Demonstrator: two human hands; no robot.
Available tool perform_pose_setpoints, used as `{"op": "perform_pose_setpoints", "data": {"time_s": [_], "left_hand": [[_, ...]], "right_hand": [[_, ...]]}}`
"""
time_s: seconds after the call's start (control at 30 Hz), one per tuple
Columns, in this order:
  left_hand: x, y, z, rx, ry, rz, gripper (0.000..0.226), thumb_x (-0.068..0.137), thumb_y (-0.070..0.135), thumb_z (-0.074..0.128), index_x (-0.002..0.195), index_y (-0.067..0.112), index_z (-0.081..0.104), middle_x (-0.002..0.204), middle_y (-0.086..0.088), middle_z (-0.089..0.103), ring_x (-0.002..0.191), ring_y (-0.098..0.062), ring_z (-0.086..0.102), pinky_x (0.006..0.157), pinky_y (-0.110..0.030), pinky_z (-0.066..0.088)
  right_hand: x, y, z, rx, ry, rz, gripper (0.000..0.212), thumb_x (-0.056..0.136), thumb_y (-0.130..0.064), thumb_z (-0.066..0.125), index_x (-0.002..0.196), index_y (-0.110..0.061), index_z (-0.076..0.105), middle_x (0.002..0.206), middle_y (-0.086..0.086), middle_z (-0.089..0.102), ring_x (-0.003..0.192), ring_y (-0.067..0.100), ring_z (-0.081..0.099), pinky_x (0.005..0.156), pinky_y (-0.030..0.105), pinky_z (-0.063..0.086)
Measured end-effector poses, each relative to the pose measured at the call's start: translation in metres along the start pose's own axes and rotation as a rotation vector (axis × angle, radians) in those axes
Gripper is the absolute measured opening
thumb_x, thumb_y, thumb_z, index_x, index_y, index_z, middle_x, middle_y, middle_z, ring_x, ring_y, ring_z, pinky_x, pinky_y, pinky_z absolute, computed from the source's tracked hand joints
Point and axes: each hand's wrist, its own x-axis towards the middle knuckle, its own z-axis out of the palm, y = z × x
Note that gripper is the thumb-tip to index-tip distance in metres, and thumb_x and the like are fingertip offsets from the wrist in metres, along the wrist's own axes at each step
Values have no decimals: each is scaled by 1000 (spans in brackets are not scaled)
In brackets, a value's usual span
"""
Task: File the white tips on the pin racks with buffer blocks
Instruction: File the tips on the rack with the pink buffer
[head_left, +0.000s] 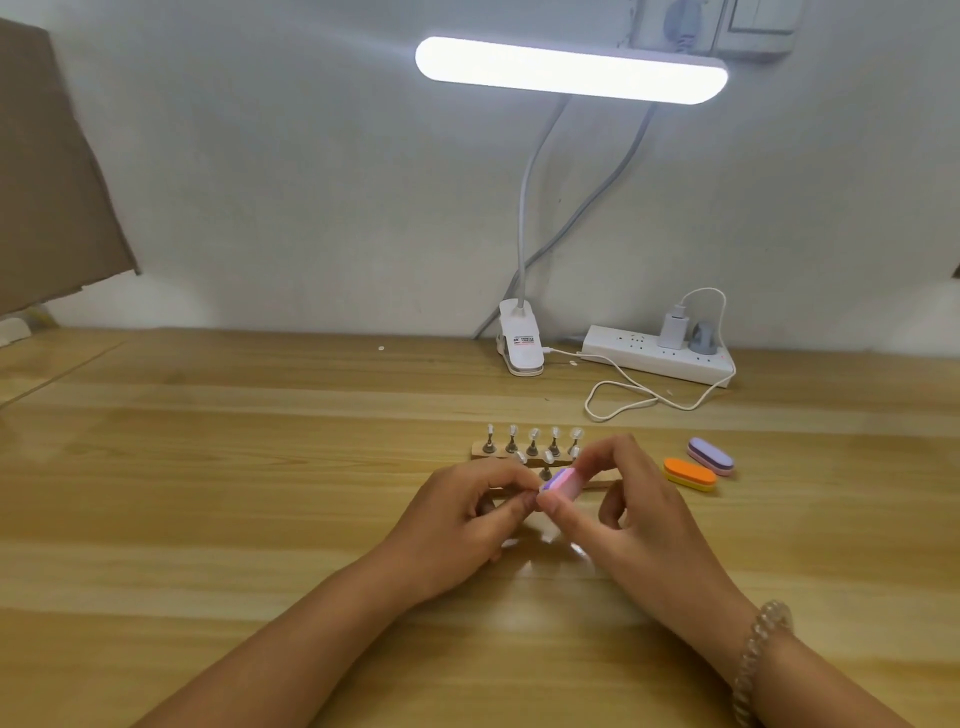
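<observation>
Head view, item by item, from the hands outward.

Right hand (623, 512): closed in a pinch on a pink-and-purple buffer block (560, 480), thumb at its near end, fingers curled over the far side.

Left hand (467, 519): fingertips drawn together against the block's near end, apparently steadying a pin or tip there; what it pinches is hidden behind the fingers.

Near pin rack (597, 486): mostly covered by both hands; a few white tips (548, 456) show just above the block.

Far pin rack (488, 451): wooden strip, five pins upright, each capped with a tip, apart from the hands.

Spare blocks: orange block (690, 472) and lilac block (710, 456), lying side by side to the right of the racks, untouched.

Wooden table (208, 519): carries all of the above; clip lamp (571, 70) and power strip (657, 354) at the back by the wall.

Handling note, as judgement: filing goes best with the block's flat face laid square to the tip's edge, short light strokes, and the left fingers bracing the pin so it cannot rock in its hole. Heavy pressure could pop a tip off or topple the light rack.
</observation>
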Motion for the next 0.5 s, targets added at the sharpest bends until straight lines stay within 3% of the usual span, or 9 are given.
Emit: {"op": "perform_pose_setpoints", "data": {"time_s": [0.2, 0.37, 0.5], "left_hand": [[-1, 1, -1, 100, -27, 9, 16, 89, 21, 62, 96, 30, 73, 83, 20, 65, 60, 0, 52, 58, -15, 37], [0, 1, 0, 128, -16, 17, 21, 93, 22, 68, 94, 43, 71, 86, 16, 67, 72, -22, 59, 60, -28, 42], [-1, -1, 0, 158, -52, 10, 16, 88, 29, 61, 97, 34, 74, 88, 18, 68, 71, -13, 57, 60, -21, 37]], "right_hand": [[-7, -4, 3, -50, -53, -144, 37, 77, -58, 64, 97, -30, 52, 100, -15, 56, 59, 17, 51, 53, 27, 44], [4, 4, -4, 42, -16, 8, 31, 79, -46, 71, 96, -24, 57, 99, -10, 61, 61, 16, 52, 59, 29, 47], [-6, -5, 1, -48, -62, -142, 36, 77, -58, 66, 98, -30, 55, 98, -16, 56, 59, 16, 51, 54, 25, 45]]}}
